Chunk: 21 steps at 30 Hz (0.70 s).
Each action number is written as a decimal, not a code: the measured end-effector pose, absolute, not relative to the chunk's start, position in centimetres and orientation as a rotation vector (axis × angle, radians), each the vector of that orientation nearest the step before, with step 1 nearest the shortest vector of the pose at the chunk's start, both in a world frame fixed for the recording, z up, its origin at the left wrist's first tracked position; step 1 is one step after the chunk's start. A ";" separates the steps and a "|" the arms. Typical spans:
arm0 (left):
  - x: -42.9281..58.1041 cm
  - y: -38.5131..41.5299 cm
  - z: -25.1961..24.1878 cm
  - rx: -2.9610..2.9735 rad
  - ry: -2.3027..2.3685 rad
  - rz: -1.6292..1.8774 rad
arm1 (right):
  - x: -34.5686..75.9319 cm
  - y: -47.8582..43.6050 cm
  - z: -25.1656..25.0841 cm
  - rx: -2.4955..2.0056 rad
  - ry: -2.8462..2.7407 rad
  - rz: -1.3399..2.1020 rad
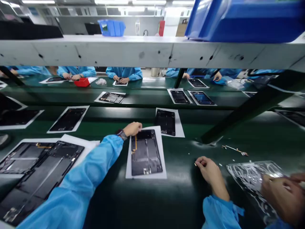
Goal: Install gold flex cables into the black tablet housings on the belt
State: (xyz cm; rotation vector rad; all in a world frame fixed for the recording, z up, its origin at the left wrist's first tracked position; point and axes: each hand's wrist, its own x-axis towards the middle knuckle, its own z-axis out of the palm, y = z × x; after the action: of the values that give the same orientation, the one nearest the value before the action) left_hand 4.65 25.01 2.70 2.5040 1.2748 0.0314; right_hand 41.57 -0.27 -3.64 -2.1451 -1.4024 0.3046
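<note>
A black tablet back frame [145, 153] with a yellow flex strip lies on a white sheet [163, 159] on the green belt in front of me. My left hand [132, 128], reaching out of a blue sleeve, is curled over the sheet's far left corner and grips its edge. My right hand [208, 170] rests on the belt to the right of the sheet. Its thumb and fingers are pinched on a tiny pale piece [196, 164] too small to name.
A second frame on paper [166, 122] lies just beyond. Larger open frames [35, 171] fill the near left. Another person's hand [281, 194] rests on a clear plastic film [250, 173] at the right. A black strut [238, 114] crosses diagonally under the shelf [143, 51]. Workers in blue sit across.
</note>
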 end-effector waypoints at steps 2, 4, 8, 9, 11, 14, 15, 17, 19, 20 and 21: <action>3.3 29.1 4.5 2.528 1.365 0.019 | 41.6 -0.4 -3.8 -2.068 -1.373 0.266; 2.2 32.5 6.3 2.569 1.440 0.038 | 41.8 -0.6 -3.6 -2.015 -1.344 0.286; 1.2 37.1 8.8 2.679 1.498 0.087 | 41.8 -0.6 -2.6 -2.035 -1.258 0.420; 1.3 37.7 9.1 2.706 1.494 0.088 | 41.7 -0.6 -2.3 -2.044 -1.216 0.452; 2.3 38.4 9.1 2.763 1.462 0.087 | 41.2 -0.4 -1.7 -2.030 -1.142 0.515; 5.4 37.4 7.9 2.864 1.317 0.071 | 40.3 -0.2 -1.1 -1.927 -1.080 0.580; 6.9 36.4 7.3 2.899 1.229 0.055 | 39.9 -0.2 -1.0 -1.877 -1.068 0.602; 10.0 33.8 5.7 2.964 0.996 0.002 | 39.4 -0.1 -0.9 -1.782 -1.047 0.647; 12.9 30.7 4.2 3.024 0.747 -0.054 | 38.8 -0.2 -0.9 -1.714 -1.032 0.675; 14.1 29.2 3.5 3.050 0.657 -0.083 | 38.5 -0.2 -0.8 -1.687 -1.028 0.687; 15.1 27.9 2.9 3.075 0.596 -0.111 | 38.2 -0.3 -0.8 -1.664 -1.026 0.695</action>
State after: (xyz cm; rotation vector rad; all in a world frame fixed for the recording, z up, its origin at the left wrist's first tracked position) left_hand 15.10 27.94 2.94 3.0750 0.5959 -0.1108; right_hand 38.17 -0.30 -0.76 -1.6638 -1.0256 0.6953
